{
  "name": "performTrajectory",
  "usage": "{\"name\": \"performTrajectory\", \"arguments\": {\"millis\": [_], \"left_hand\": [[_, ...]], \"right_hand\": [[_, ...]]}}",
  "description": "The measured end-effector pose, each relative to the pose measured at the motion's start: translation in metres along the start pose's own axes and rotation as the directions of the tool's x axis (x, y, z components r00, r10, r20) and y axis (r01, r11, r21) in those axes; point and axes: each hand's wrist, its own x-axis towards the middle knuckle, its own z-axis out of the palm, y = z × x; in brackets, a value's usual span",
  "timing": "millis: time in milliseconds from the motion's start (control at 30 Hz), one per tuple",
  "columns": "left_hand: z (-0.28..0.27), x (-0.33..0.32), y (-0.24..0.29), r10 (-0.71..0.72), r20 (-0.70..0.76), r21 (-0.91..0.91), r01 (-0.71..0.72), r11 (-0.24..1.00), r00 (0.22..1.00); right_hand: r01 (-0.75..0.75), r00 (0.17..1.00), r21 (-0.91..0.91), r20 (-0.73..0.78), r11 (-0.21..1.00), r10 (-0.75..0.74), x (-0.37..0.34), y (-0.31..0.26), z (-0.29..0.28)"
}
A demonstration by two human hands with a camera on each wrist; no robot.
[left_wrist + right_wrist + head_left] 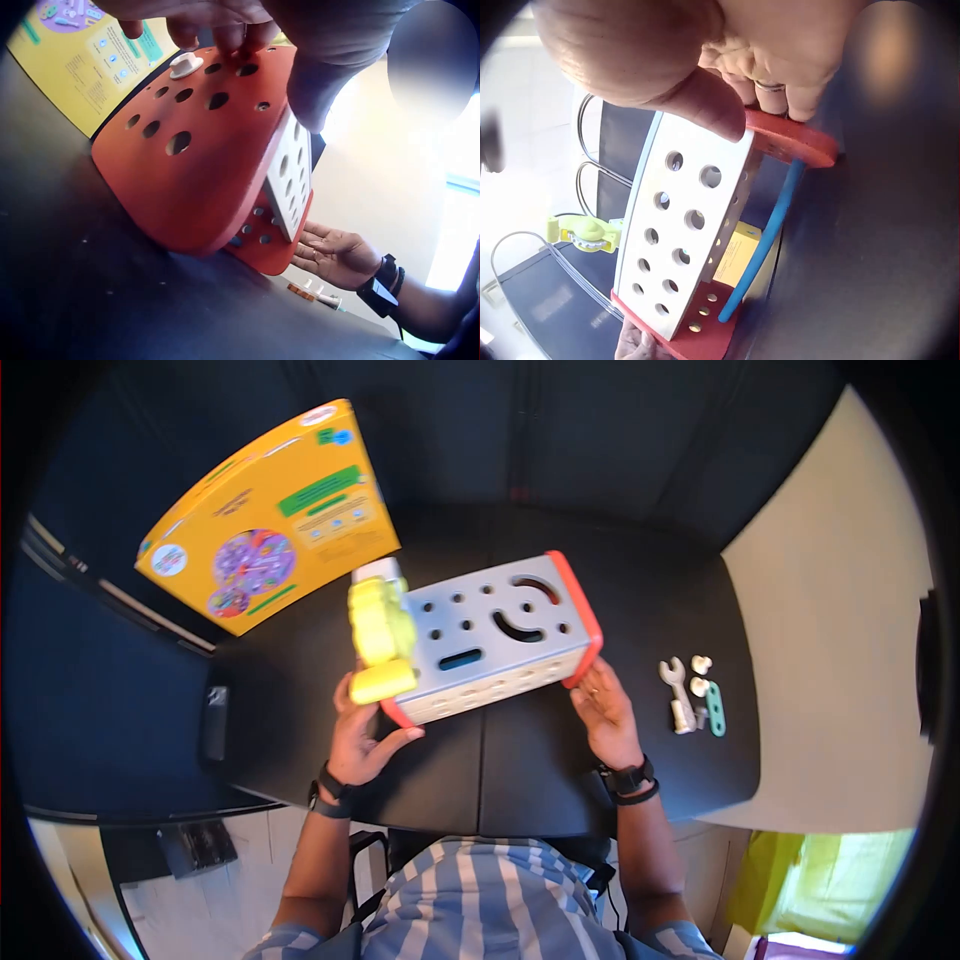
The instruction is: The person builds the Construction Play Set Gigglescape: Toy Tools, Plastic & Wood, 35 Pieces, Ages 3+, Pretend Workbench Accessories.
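A toy toolbox with a grey slotted top, white perforated sides and red end panels stands at an angle over the black table. A blue rod runs between its ends. The left hand grips the left end, its thumb at the front corner. At the right end, the right hand touches the red panel with extended fingers. A yellow-green toy piece sticks up at the toolbox's left end, blurred. A white bolt head protrudes from the near red panel in the left wrist view.
A yellow cardboard box stands behind on the left. On the table's right lie a white toy wrench, small white pieces, a grey screw and a teal strip with holes. A dark small object lies at the left edge.
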Motion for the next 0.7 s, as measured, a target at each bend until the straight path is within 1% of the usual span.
{"name": "performTrajectory", "arguments": {"millis": [33, 100, 133, 167, 200, 233, 300, 333, 367, 433, 467, 500, 533, 567, 600, 633, 667, 700], "left_hand": [[-0.001, -0.003, -0.003, 0.032, 0.003, 0.042, -0.032, 0.999, 0.999], [0.008, -0.019, -0.007, -0.021, -0.094, -0.172, 0.005, 0.985, 0.995], [0.011, -0.029, -0.013, -0.060, -0.123, -0.341, 0.014, 0.940, 0.991], [0.014, -0.033, -0.016, -0.113, -0.140, -0.497, 0.029, 0.867, 0.984], [0.011, -0.021, -0.005, -0.045, -0.216, -0.451, -0.058, 0.891, 0.975], [0.002, -0.009, 0.007, 0.024, -0.295, -0.390, -0.143, 0.909, 0.955], [-0.003, 0.001, 0.016, 0.002, -0.364, -0.373, -0.148, 0.916, 0.931], [-0.003, 0.000, 0.009, -0.016, -0.389, -0.391, -0.150, 0.908, 0.921], [-0.002, -0.001, -0.001, -0.014, -0.387, -0.397, -0.153, 0.905, 0.922], [0.003, -0.007, -0.015, -0.063, -0.362, -0.384, -0.087, 0.919, 0.930], [0.008, -0.008, -0.017, -0.135, -0.334, -0.467, -0.040, 0.883, 0.933], [0.011, -0.009, -0.024, -0.134, -0.329, -0.471, -0.039, 0.881, 0.935], [0.009, -0.011, -0.034, -0.182, -0.250, -0.506, 0.032, 0.862, 0.951], [0.010, -0.009, -0.037, -0.226, -0.170, -0.536, 0.103, 0.838, 0.959], [0.011, -0.003, -0.039, -0.263, -0.126, -0.620, 0.132, 0.774, 0.956], [0.013, 0.000, -0.044, -0.261, -0.127, -0.623, 0.129, 0.772, 0.957], [0.014, 0.001, -0.053, -0.244, -0.092, -0.647, 0.128, 0.752, 0.965], [0.016, 0.002, -0.059, -0.224, -0.059, -0.671, 0.128, 0.730, 0.973]], "right_hand": [[-0.009, 1.000, 0.036, 0.012, 0.999, 0.009, 0.001, -0.007, 0.000], [-0.023, 0.994, -0.132, -0.109, 0.991, 0.008, -0.008, -0.034, 0.005], [0.036, 0.991, -0.308, -0.113, 0.951, -0.074, -0.009, -0.066, 0.007], [0.083, 0.985, -0.472, -0.096, 0.878, -0.144, -0.010, -0.096, 0.007], [0.151, 0.969, -0.444, -0.112, 0.883, -0.222, -0.016, -0.109, 0.000], [0.167, 0.950, -0.473, -0.158, 0.865, -0.269, -0.023, -0.129, -0.003], [0.146, 0.886, -0.488, -0.323, 0.861, -0.333, -0.038, -0.144, -0.028], [0.127, 0.826, -0.518, -0.417, 0.846, -0.380, -0.038, -0.149, -0.039], [0.055, 0.789, -0.504, -0.507, 0.862, -0.347, -0.041, -0.150, -0.058], [-0.062, 0.728, -0.579, -0.583, 0.813, -0.360, -0.049, -0.127, -0.113], [-0.066, 0.725, -0.581, -0.586, 0.811, -0.360, -0.055, -0.117, -0.132], [-0.206, 0.743, -0.665, -0.584, 0.718, -0.328, -0.060, -0.108, -0.148], [-0.334, 0.757, -0.727, -0.586, 0.600, -0.290, -0.065, -0.098, -0.158], [-0.337, 0.755, -0.727, -0.588, 0.598, -0.290, -0.070, -0.089, -0.165], [-0.394, 0.758, -0.753, -0.591, 0.528, -0.277, -0.077, -0.080, -0.172], [-0.443, 0.761, -0.774, -0.591, 0.452, -0.266, -0.079, -0.079, -0.173], [-0.476, 0.739, -0.761, -0.618, 0.439, -0.268, -0.082, -0.079, -0.172], [-0.479, 0.738, -0.762, -0.618, 0.436, -0.270, -0.084, -0.079, -0.176]]}}
